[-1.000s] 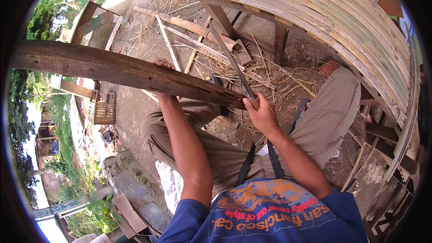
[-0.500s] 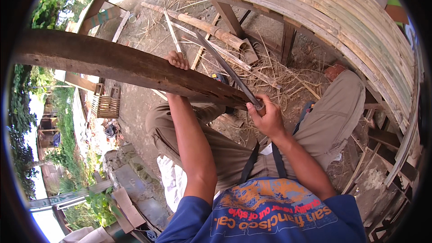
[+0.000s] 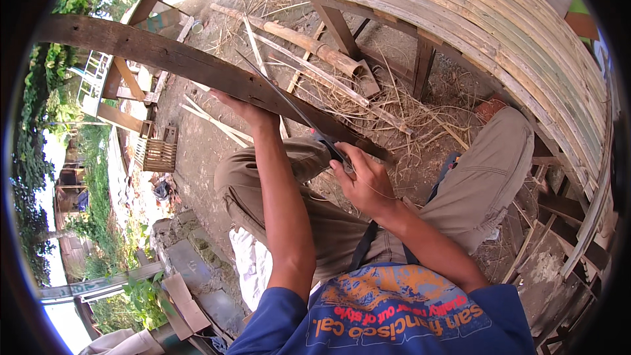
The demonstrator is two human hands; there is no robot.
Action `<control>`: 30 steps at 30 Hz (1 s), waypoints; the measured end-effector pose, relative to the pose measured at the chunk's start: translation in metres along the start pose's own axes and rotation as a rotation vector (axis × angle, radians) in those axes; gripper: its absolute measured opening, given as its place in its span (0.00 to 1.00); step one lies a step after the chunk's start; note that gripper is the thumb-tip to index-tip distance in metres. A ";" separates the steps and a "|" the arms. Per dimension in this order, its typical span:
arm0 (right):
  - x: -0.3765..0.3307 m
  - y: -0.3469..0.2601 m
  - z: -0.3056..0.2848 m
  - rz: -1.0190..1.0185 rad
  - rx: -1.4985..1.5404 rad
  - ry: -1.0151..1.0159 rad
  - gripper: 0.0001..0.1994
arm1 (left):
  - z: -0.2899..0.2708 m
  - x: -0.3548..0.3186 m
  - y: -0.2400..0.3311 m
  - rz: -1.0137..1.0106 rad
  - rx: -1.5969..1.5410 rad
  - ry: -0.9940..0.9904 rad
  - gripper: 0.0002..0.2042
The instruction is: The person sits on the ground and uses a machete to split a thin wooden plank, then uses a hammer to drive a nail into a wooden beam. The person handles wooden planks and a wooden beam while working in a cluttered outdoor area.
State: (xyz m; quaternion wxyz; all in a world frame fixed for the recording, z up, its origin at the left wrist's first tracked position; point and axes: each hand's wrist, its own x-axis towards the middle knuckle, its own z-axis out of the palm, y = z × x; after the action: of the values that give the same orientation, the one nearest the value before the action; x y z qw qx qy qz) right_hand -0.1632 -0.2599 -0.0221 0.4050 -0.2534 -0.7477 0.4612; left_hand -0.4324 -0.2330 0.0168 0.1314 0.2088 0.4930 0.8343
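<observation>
Left hand [image 3: 248, 110] holds beam [image 3: 197, 68] at its near edge, right hand [image 3: 365, 181] grips knife [image 3: 296, 108] angled across beam; a skid along beam could cut the left.

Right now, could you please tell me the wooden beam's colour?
The wooden beam is dark brown; the head view shows it best.

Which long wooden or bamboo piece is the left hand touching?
The dark brown wooden beam: the left hand touches its near edge; the round tan bamboo pole lies untouched.
</observation>
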 end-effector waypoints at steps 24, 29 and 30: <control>0.019 0.017 -0.027 0.047 -0.093 0.031 0.19 | 0.056 -0.025 0.008 0.065 0.081 0.037 0.39; 0.022 0.001 -0.036 0.076 0.019 0.002 0.19 | 0.049 -0.022 0.006 0.049 0.066 0.060 0.39; 0.017 0.004 -0.038 0.168 -0.015 -0.105 0.18 | 0.050 -0.022 0.007 0.050 0.060 0.050 0.39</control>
State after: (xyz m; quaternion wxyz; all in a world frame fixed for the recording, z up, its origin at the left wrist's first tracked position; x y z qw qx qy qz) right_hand -0.1407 -0.2264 -0.0100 0.3233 -0.2937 -0.7475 0.5004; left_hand -0.3893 -0.2075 0.0394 0.0918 0.2041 0.5157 0.8270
